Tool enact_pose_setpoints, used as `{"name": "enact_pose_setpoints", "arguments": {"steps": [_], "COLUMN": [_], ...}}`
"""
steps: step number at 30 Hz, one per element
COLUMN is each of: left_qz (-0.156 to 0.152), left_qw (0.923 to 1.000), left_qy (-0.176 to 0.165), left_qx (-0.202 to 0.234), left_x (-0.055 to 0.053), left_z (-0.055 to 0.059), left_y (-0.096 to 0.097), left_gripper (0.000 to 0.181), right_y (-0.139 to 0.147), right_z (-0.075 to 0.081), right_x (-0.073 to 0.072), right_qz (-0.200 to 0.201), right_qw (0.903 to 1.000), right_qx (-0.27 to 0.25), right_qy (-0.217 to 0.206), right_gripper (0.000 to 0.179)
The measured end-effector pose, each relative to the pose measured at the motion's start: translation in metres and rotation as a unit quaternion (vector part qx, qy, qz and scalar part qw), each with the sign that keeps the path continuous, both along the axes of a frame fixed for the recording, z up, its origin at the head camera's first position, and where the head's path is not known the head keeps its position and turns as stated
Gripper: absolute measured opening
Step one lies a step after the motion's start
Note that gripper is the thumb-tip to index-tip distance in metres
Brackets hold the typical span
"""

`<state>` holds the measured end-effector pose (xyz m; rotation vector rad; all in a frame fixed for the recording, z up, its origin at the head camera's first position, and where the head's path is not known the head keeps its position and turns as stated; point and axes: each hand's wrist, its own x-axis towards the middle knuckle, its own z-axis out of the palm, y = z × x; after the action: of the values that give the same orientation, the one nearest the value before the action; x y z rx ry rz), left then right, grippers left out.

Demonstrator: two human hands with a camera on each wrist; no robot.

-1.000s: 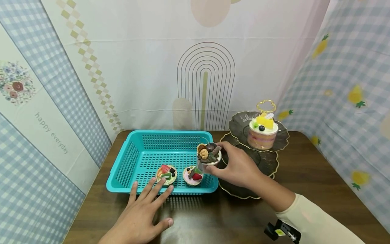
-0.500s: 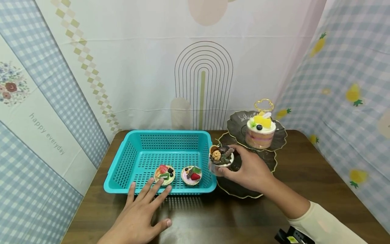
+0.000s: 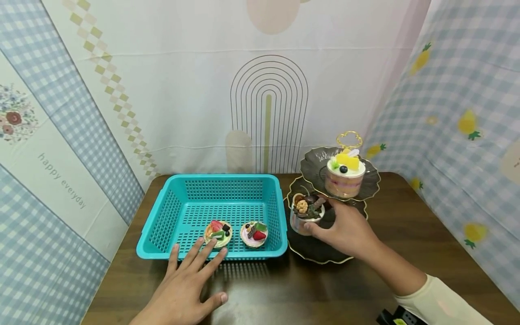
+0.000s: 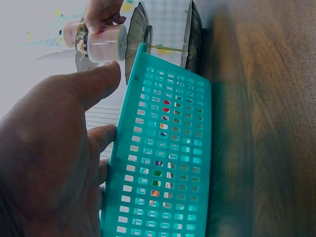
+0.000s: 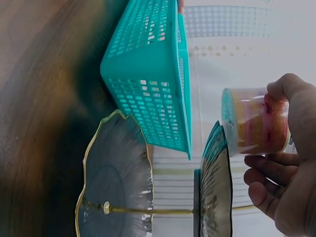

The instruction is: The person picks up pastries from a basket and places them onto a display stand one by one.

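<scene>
My right hand [image 3: 351, 230] grips a clear cake cup [image 3: 307, 210] topped with chocolate pieces, a walnut and a cookie. It holds the cup over the left side of a tiered cake stand [image 3: 321, 255] with smoky, gold-rimmed plates. In the right wrist view the cup's base sits close to a plate's edge; contact there cannot be judged. On the top plate stands another cake cup [image 3: 345, 178] with yellow fruit and a blueberry. My left hand [image 3: 184, 282] has spread fingers at the front rim of the turquoise basket [image 3: 264, 253].
Inside the basket, near its front, lie a tart with strawberry and kiwi [image 3: 221, 230] and a pink tart [image 3: 253, 234]. A gold ring handle [image 3: 349, 139] tops the stand. Patterned cloth [image 3: 187, 99] hangs behind the wooden table [image 3: 260, 298].
The right hand has carried the chocolate-topped cake cup rightward, from above the basket's right edge to over the stand. My left hand has stayed at the basket rim.
</scene>
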<state>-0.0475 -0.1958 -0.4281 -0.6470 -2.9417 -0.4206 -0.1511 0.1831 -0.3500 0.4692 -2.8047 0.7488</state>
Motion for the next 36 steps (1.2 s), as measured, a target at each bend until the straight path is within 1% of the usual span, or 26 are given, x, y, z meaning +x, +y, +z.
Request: {"name": "enact_pose_setpoints", "arguments": {"steps": [4, 7, 11, 16, 20, 23, 29, 36], "left_qz": [-0.001, 0.0, 0.001, 0.004, 0.005, 0.004, 0.007, 0.007], "left_qw": [1.0, 1.0, 1.0, 1.0, 1.0, 1.0, 0.9999, 0.9999], "left_qy": [-0.002, -0.004, -0.006, -0.004, -0.003, -0.001, -0.007, -0.004], "left_qx": [-0.002, -0.003, -0.005, -0.006, -0.007, -0.006, -0.011, -0.01], "left_x": [0.0, -0.001, 0.0, 0.0, 0.0, 0.0, 0.0, 0.0], "left_z": [0.0, 0.0, 0.0, 0.0, -0.001, -0.001, 0.0, -0.001], "left_y": [0.0, 0.0, 0.0, 0.0, 0.0, 0.0, 0.001, 0.001], "left_gripper": [0.081, 0.082, 0.082, 0.081, 0.081, 0.081, 0.081, 0.081], "right_y": [0.007, 0.012, 0.018, 0.023, 0.029, 0.033, 0.042, 0.048], "right_z": [-0.001, 0.0, 0.0, -0.001, -0.002, -0.004, -0.01, -0.014], "right_x": [-0.002, -0.002, -0.002, -0.003, -0.004, -0.006, -0.01, -0.013], "right_qz": [-0.006, -0.012, -0.021, -0.026, -0.033, -0.036, -0.04, -0.04], "right_qw": [1.0, 0.9999, 0.9997, 0.9996, 0.9993, 0.9992, 0.9992, 0.9992], "right_qx": [-0.002, -0.005, -0.007, -0.007, -0.007, -0.007, -0.003, 0.002], "right_qy": [0.002, -0.004, -0.008, -0.008, -0.019, -0.018, 0.002, -0.001], "right_gripper": [0.054, 0.052, 0.06, 0.065, 0.068, 0.066, 0.061, 0.059]}}
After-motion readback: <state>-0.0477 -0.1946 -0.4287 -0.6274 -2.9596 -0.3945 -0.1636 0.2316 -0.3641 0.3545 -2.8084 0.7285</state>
